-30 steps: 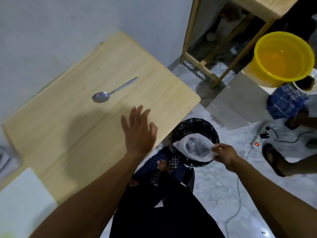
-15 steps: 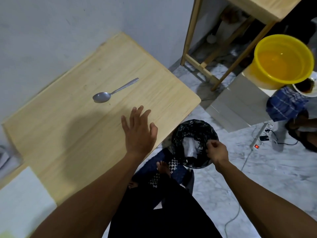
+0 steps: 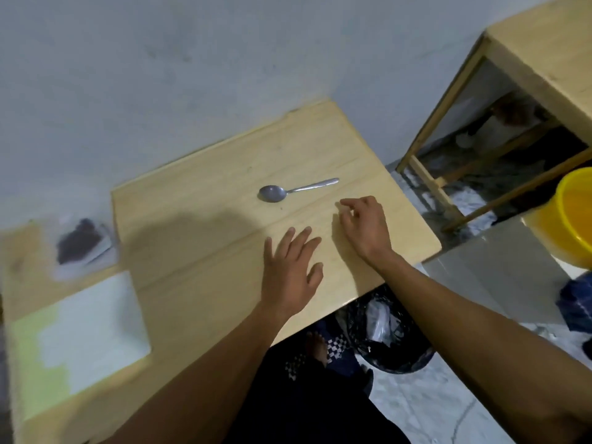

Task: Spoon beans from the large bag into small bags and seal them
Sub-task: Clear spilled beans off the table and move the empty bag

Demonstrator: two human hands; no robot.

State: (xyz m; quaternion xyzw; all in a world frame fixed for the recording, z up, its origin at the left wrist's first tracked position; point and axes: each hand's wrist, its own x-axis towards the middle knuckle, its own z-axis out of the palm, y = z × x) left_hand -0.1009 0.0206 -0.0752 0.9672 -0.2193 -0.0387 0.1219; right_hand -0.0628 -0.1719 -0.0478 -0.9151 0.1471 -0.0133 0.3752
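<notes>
A metal spoon [image 3: 296, 191] lies on the light wooden table [image 3: 205, 225], bowl to the left. My left hand [image 3: 291, 270] rests flat on the table with its fingers spread, just below the spoon. My right hand [image 3: 363, 224] hovers over the table right of the left hand, fingers loosely curled, holding nothing. At the far left a blurred clear bag of dark beans [image 3: 80, 243] lies on the table. An empty clear plastic bag [image 3: 379, 322] lies inside the black-lined bin [image 3: 397, 357] below the table edge.
A white and pale green pad [image 3: 80, 334] lies at the table's left front. A second wooden table [image 3: 541, 52] stands at the right, with a yellow bucket [image 3: 573, 219] beside it. Grey wall runs behind. Marble floor lies to the right.
My right hand let go of the clear bag in the bin and rose over the table beside the spoon. The view swung left, bringing the bean bag into sight. The left hand stayed flat.
</notes>
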